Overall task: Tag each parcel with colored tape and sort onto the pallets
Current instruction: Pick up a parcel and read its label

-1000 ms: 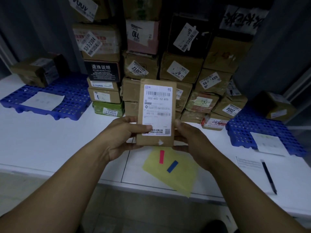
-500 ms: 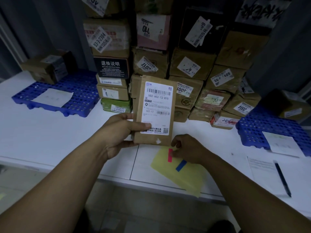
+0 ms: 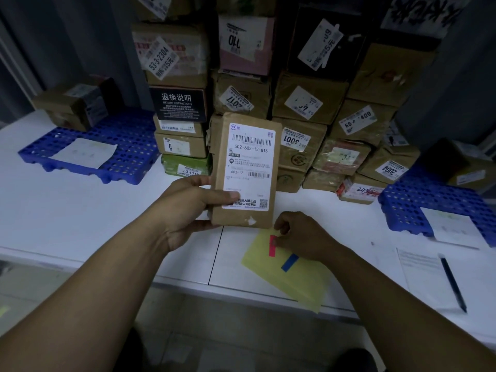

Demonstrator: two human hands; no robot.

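Note:
My left hand (image 3: 193, 208) grips a flat brown parcel (image 3: 245, 170) upright above the white table, thumb across its white shipping label. Just below it lies a yellow sheet (image 3: 295, 277) carrying a red tape strip (image 3: 272, 248) and a blue tape strip (image 3: 290, 262). My right hand (image 3: 303, 236) rests on the sheet with curled fingers pinching the top end of the red strip. A blue pallet (image 3: 128, 146) sits at the left, another blue pallet (image 3: 408, 205) at the right.
A tall stack of labelled parcels (image 3: 303, 103) fills the back of the table. Each pallet bears a paper sheet (image 3: 86, 153) and a brown box (image 3: 77, 106). A form with a black pen (image 3: 453, 284) lies at the right front edge.
My right hand let go of the parcel, dropped to the yellow sheet and took hold of the red strip. My left hand keeps the parcel upright.

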